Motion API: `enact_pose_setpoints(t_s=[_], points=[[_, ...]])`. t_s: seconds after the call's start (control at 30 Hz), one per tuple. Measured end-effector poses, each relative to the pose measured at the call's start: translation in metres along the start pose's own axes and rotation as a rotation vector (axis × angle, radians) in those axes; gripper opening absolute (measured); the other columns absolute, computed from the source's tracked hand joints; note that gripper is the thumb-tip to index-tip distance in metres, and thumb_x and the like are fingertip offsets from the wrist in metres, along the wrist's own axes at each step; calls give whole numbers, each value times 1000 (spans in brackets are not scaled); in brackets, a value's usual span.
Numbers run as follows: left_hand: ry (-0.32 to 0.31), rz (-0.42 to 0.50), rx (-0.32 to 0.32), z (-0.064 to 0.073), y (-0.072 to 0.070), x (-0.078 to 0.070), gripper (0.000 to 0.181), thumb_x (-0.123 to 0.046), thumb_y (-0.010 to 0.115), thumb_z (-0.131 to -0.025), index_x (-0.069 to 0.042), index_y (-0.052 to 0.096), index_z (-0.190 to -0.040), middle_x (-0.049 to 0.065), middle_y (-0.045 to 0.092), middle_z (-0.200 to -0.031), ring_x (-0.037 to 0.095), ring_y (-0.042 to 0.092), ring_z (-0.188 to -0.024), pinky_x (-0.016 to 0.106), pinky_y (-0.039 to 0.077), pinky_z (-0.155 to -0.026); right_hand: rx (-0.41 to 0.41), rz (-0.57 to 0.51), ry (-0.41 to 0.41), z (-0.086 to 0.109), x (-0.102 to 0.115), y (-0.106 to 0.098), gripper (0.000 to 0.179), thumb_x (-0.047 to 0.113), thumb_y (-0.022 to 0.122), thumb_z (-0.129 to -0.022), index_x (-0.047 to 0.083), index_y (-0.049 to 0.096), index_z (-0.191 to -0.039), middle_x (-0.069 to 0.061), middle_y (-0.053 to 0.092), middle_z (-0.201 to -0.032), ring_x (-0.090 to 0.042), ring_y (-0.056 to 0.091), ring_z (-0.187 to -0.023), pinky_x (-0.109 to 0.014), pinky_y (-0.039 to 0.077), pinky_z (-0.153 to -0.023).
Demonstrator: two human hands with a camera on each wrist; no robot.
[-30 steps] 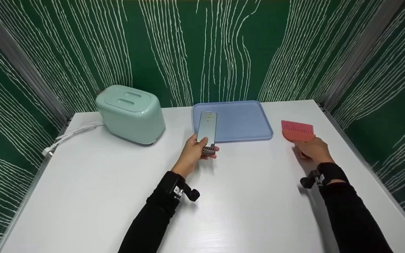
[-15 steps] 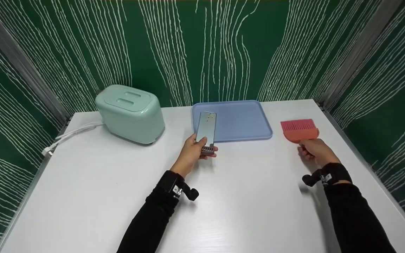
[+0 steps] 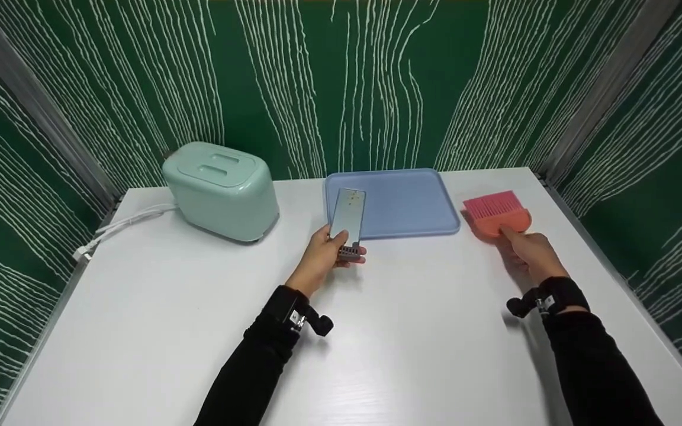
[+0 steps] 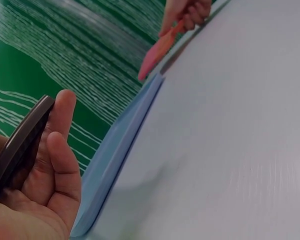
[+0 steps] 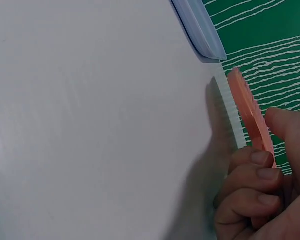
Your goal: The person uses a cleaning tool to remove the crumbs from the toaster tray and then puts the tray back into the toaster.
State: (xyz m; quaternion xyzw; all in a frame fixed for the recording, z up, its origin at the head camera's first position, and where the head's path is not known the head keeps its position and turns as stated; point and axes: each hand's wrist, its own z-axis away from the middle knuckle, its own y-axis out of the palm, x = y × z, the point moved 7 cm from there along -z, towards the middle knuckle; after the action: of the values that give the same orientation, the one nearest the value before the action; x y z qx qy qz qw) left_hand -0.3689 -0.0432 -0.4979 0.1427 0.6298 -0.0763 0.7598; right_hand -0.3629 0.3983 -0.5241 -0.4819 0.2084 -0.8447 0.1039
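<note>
"What's filling the room?"

"Green walls (image 3: 391,89) with wavy white lines are rising on three sides, and a white surface (image 3: 406,331) is stretching between them."

"What's resting there?"

"A mint toaster (image 3: 222,195) is standing back left, its white cord (image 3: 140,217) trailing left. A blue tray (image 3: 409,201) is lying along the far edge."

"Where's the flat panel (image 3: 348,216) pointing?"

"Its long axis is running nearly straight away from the person, leaning slightly right, the yellow-specked end appearing over the tray's left part. The fingers of the left hand (image 3: 321,253) are gripping its dark slotted end, thumb on top."

"And the pink-and-orange brush (image 3: 498,214)?"

"It's hanging right of the tray, bristles pointing away and a little left. The fingers of the right hand (image 3: 533,251) are pinching its orange part."
</note>
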Motion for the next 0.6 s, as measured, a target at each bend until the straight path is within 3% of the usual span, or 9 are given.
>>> enact_pose_setpoints(t_s=[0.17, 0.27, 0.33, 0.47, 0.6], points=[[-7, -4, -3, -1, -1, -1, 37, -26, 48, -116, -9, 52, -148, 8, 83, -96, 14, 81, -80, 23, 55, -66, -122, -4, -17, 0, -1, -5, 69, 75, 49, -100, 8, 59, -115, 1, 53, -103, -16, 49, -98, -29, 46, -81], [-13, -4, -4, -2, -2, -1, 38, -26, 48, -116, -9, 51, -150, 7, 83, -95, 14, 81, -80, 23, 56, -66, -184, 70, -78, 2, 5, -8, 80, 77, 47, -99, 2, 66, -121, -3, 59, -104, -19, 52, -96, -30, 46, -78], [-19, -3, -3, -2, -2, -2, 38, -26, 48, -116, -9, 51, -150, 7, 83, -94, 14, 81, -80, 23, 56, -66, -211, 112, -124, 2, 9, -9, 80, 77, 48, -100, 1, 69, -114, 0, 61, -92, -19, 53, -87, -31, 46, -72], [-28, -6, -2, 0, -3, -4, 40, -25, 48, -116, -10, 49, -152, 7, 83, -93, 14, 81, -79, 23, 55, -66, -223, 136, -206, 5, 18, -8, 70, 76, 51, -100, 10, 69, -84, 11, 53, -63, -14, 51, -65, -31, 41, -62], [-31, -14, -4, -1, -3, -6, 41, -25, 48, -116, -9, 49, -154, 8, 83, -93, 14, 81, -78, 23, 54, -65, -209, 123, -245, 8, 23, -5, 66, 76, 54, -99, 19, 61, -67, 14, 49, -55, -11, 48, -56, -32, 38, -56]])
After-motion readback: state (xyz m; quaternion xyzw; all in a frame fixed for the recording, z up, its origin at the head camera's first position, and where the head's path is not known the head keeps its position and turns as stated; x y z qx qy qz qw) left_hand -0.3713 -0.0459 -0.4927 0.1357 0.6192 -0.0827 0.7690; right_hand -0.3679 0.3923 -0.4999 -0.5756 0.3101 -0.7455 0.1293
